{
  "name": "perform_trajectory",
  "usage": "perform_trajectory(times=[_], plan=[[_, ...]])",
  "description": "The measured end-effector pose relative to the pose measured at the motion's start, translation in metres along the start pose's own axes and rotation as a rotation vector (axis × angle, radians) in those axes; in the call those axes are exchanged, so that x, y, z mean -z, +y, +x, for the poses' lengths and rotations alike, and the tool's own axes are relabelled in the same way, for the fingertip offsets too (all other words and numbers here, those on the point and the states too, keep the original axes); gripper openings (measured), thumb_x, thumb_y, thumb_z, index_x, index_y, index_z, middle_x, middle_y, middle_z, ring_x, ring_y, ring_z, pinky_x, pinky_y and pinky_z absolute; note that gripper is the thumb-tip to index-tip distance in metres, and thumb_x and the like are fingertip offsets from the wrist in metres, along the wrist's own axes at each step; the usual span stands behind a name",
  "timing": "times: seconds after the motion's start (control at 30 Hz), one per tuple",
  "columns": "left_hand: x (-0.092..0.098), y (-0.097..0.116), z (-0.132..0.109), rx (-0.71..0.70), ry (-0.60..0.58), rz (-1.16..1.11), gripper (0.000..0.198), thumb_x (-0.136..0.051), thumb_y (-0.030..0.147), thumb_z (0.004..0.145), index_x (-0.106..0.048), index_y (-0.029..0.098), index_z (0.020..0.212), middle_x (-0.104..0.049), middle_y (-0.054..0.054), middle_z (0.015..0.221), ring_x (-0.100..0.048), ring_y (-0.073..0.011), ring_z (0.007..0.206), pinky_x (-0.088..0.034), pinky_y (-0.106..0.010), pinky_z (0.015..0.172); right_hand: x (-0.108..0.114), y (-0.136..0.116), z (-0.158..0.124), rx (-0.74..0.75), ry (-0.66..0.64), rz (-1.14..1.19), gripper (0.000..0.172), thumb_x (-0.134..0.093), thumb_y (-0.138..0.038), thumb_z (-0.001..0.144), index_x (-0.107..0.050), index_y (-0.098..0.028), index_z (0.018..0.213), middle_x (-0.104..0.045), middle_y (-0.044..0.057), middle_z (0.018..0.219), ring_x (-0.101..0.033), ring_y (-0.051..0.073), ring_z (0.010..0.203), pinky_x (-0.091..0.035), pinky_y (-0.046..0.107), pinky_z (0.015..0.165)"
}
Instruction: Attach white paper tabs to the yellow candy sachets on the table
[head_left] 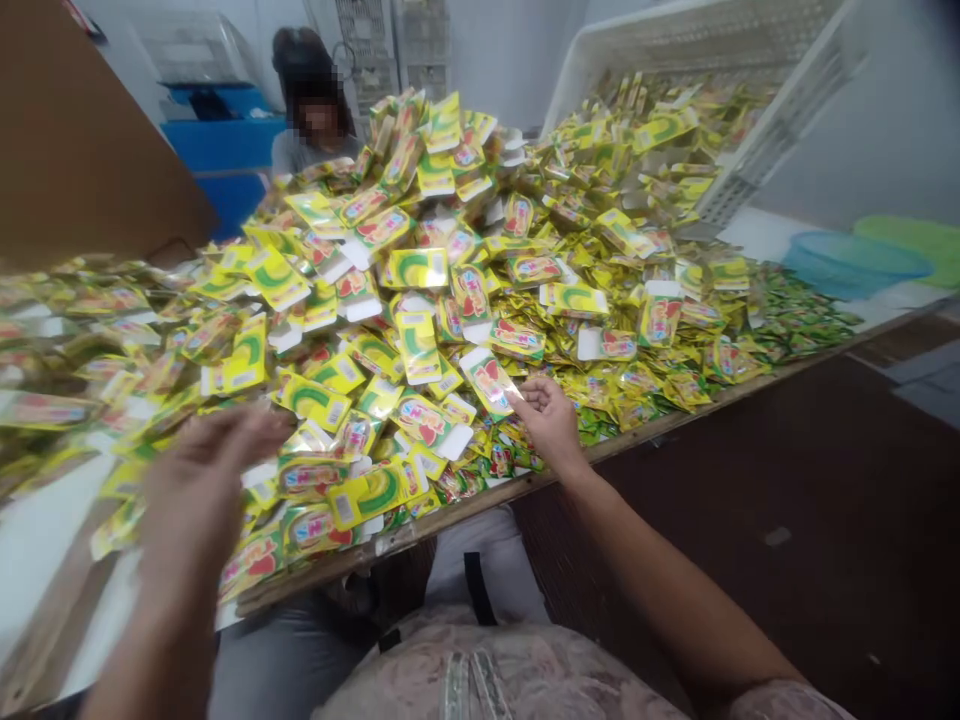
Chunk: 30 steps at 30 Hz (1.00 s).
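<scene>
A heap of small yellow-and-green printed cartons [418, 345] covers the table in front of me. My right hand [551, 425] pinches one small carton [486, 382] by its lower right corner; a white end flap shows at its upper left. On the left, my left hand [206, 475] hovers over the near side of the heap, blurred by motion. Its fingers point right, and whether they hold anything cannot be made out. Small shiny yellow and green sachets [660, 385] lie under and beside the cartons on the right.
A white plastic crate [795, 120] lies tipped at the back right, with sachets spilling out. Beside it are a blue bowl [855, 258] and a green one [911, 240]. Another person [315, 140] sits behind the heap. A wooden edge [442, 525] borders the table near my lap.
</scene>
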<state>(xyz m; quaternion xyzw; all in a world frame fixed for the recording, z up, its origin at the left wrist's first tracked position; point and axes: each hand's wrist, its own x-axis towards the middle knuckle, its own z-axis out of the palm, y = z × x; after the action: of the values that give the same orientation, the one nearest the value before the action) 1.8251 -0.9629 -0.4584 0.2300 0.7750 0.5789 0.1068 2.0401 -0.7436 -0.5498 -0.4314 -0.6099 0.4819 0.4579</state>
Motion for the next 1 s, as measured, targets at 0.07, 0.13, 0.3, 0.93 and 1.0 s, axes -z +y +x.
perform_trajectory(times=[0.07, 0.13, 0.3, 0.93, 1.0], plan=[[-0.045, -0.014, -0.026, 0.185, -0.327, -0.178, 0.059, -0.073, 0.058, 0.059, -0.065, 0.013, 0.096, -0.072, -0.008, 0.086, -0.067, -0.0217, 0.079, -0.052, -0.035, 0.078, 0.007, -0.009, -0.025, -0.026, -0.057, 0.03, 0.04, -0.072, -0.05, 0.062, -0.052, -0.019, 0.078, -0.057, 0.0, 0.07, -0.054, 0.014, 0.063, -0.046, 0.028, 0.06], [-0.089, -0.027, -0.053, 0.312, -0.576, -0.349, 0.064, -0.074, 0.057, 0.059, -0.061, 0.014, 0.105, -0.072, -0.009, 0.091, -0.067, -0.0226, 0.082, -0.052, -0.034, 0.077, 0.012, -0.015, -0.054, -0.079, -0.197, 0.035, 0.037, -0.071, -0.048, 0.066, -0.053, -0.019, 0.078, -0.058, 0.0, 0.07, -0.054, 0.013, 0.062, -0.046, 0.026, 0.059], [-0.139, -0.049, -0.078, 0.321, -0.547, -0.594, 0.053, -0.077, 0.042, 0.062, -0.054, 0.016, 0.102, -0.07, -0.008, 0.096, -0.066, -0.0196, 0.08, -0.051, -0.029, 0.071, 0.034, -0.002, -0.087, -0.031, -0.51, -0.178, 0.028, -0.063, -0.041, 0.079, -0.061, -0.019, 0.094, -0.066, 0.005, 0.088, -0.061, 0.018, 0.081, -0.048, 0.033, 0.075], [-0.122, -0.053, -0.09, 0.372, -0.921, -0.503, 0.057, -0.075, 0.042, 0.063, -0.054, 0.016, 0.109, -0.07, -0.006, 0.092, -0.064, -0.0179, 0.076, -0.048, -0.025, 0.068, 0.048, 0.008, -0.019, -0.08, -0.581, -1.289, 0.024, -0.062, -0.033, 0.08, -0.065, -0.016, 0.096, -0.067, 0.011, 0.096, -0.06, 0.025, 0.093, -0.041, 0.03, 0.075], [-0.123, -0.055, -0.09, 0.389, -0.894, -0.512, 0.055, -0.075, 0.043, 0.063, -0.053, 0.017, 0.107, -0.07, -0.006, 0.09, -0.064, -0.0167, 0.071, -0.048, -0.025, 0.066, 0.044, 0.006, -0.021, -0.099, -0.51, -1.346, 0.031, -0.06, -0.039, 0.081, -0.063, -0.014, 0.099, -0.064, 0.016, 0.104, -0.058, 0.03, 0.101, -0.04, 0.035, 0.08]])
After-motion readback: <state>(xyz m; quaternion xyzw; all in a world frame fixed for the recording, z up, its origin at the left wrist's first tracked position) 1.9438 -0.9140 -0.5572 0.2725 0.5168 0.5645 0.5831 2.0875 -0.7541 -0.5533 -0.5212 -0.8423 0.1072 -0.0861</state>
